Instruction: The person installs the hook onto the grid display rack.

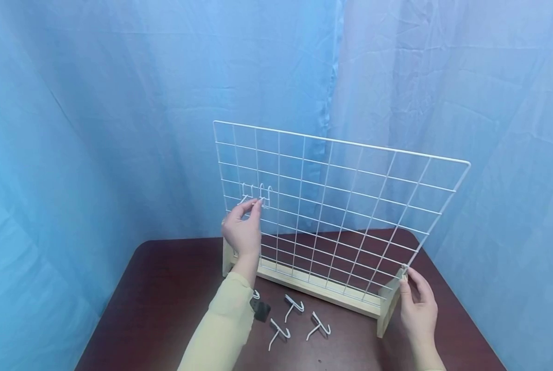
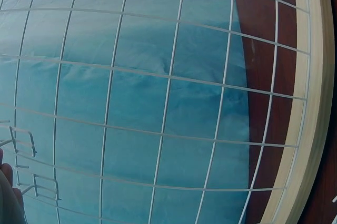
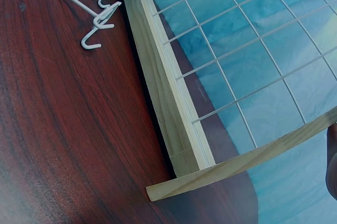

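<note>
A white wire grid panel (image 1: pixel 323 188) stands upright in a pale wooden base (image 1: pixel 304 282). Two white wire hooks hang side by side near its left edge. My left hand (image 1: pixel 243 234) pinches the right-hand hook (image 1: pixel 267 197) between thumb and index finger, against the grid wires; the other hook (image 1: pixel 244 191) is just left of the fingertips. In the left wrist view, fingertips (image 2: pixel 8 190) show at the lower left beside the hooks. My right hand (image 1: pixel 419 304) grips the top of the wooden side piece (image 1: pixel 390 304) at the panel's right end.
Several loose white hooks lie on the dark red table (image 1: pixel 165 288) in front of the base, among them one hook (image 1: pixel 320 325) near the right and another (image 1: pixel 280 330) beside it. My left sleeve partly hides one more. Blue curtains (image 1: pixel 119 103) hang around the table.
</note>
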The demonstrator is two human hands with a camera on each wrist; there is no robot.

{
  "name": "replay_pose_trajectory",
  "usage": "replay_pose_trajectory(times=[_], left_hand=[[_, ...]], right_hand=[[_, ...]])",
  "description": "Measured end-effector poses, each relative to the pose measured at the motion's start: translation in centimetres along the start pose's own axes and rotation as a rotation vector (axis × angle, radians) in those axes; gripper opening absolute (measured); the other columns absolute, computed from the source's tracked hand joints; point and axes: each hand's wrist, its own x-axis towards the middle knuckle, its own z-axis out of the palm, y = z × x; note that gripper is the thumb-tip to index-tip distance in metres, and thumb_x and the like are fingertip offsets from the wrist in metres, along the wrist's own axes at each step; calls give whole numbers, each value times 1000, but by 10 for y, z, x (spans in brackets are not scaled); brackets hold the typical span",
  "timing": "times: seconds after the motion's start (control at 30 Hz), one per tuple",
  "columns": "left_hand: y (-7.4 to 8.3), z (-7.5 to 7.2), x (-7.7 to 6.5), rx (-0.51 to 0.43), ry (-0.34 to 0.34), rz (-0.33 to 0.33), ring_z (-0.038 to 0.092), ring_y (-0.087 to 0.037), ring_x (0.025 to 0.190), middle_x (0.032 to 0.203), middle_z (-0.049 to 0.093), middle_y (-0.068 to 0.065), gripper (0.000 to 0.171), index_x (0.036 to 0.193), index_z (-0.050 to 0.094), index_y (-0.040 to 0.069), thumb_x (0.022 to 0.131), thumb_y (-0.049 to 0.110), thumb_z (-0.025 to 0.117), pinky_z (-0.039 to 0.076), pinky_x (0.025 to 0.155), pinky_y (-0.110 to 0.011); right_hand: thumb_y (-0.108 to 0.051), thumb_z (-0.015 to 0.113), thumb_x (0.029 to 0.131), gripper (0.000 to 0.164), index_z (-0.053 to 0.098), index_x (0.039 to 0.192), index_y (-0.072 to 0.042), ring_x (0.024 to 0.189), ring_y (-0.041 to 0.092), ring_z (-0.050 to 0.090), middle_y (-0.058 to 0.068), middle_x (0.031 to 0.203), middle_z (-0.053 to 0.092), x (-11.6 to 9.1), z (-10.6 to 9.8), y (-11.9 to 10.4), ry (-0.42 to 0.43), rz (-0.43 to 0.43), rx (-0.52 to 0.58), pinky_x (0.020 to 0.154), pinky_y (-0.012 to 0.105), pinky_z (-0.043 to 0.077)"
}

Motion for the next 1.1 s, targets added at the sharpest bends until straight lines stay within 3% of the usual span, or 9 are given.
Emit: replay_pose_trajectory(times=[0.27, 0.53, 0.87, 1.1], left_hand=[[-1, 3, 1, 43, -15, -18, 71, -21, 89, 81, 75, -2, 11, 85, 80, 10, 77, 16, 85, 40, 104, -39], [-6, 4, -4, 67, -46, -10, 72, -20, 87, 83, 75, 0, 10, 85, 80, 12, 78, 16, 85, 52, 85, -38], [-14, 2, -8, 27, -79, -25, 71, -18, 87, 87, 76, 0, 12, 90, 79, 10, 79, 15, 84, 53, 83, -38], [-17, -2, -13, -26, -135, -79, 69, -15, 88, 89, 75, 0, 14, 93, 79, 11, 80, 15, 83, 52, 76, -33]], right_hand=[[-5, 58, 99, 34, 58, 133, 0, 110, -13, 47, -4, 126, 56, 1, 0, 0, -10, 2, -2, 93, 6, 40], [-2, 55, 100, 35, 56, 135, 1, 112, -11, 48, -4, 127, 55, 0, -1, 1, -15, -11, 8, 93, 6, 40], [-1, 56, 99, 33, 57, 132, 4, 108, -15, 47, -7, 123, 55, -4, -3, -23, -12, 4, 21, 91, 5, 40], [-4, 56, 100, 35, 56, 135, 0, 111, -12, 49, -6, 127, 55, -1, -1, -2, -21, 22, 14, 93, 6, 40]])
